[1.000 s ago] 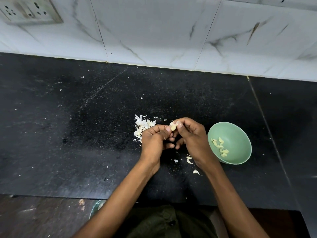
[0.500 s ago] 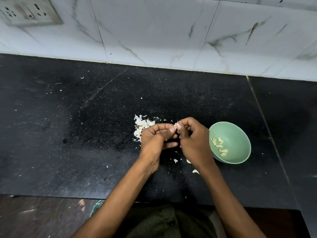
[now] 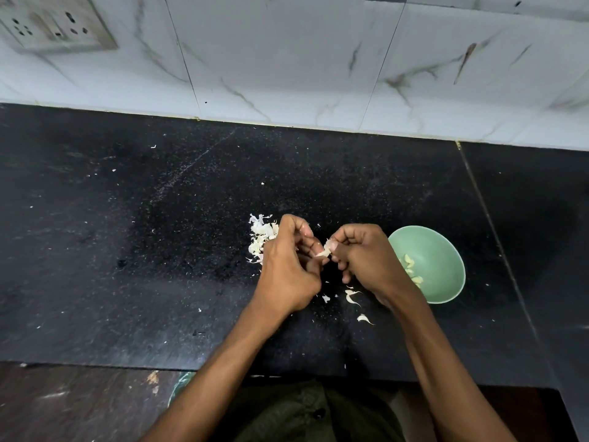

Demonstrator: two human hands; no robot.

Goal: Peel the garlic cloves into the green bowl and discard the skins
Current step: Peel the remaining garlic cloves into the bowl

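Note:
Both hands meet over the black counter (image 3: 159, 250). My left hand (image 3: 288, 272) and my right hand (image 3: 366, 260) pinch one small garlic clove (image 3: 325, 250) between their fingertips, with pale skin showing on it. The green bowl (image 3: 446, 250) stands just right of my right hand and holds several peeled cloves (image 3: 411, 269). A heap of white garlic skins (image 3: 259, 237) lies on the counter behind my left hand, partly hidden by it.
Loose skin scraps (image 3: 352, 296) lie on the counter below the hands. A marble-tiled wall (image 3: 287, 59) with a socket plate (image 3: 51, 23) closes the back. The counter's front edge (image 3: 127, 365) runs near my body, with a greenish object (image 3: 180, 386) below it.
The hands have dropped slightly toward me and turned, my left hand's fingers spreading more. The clove stays pinched between both hands. The bowl has not moved.

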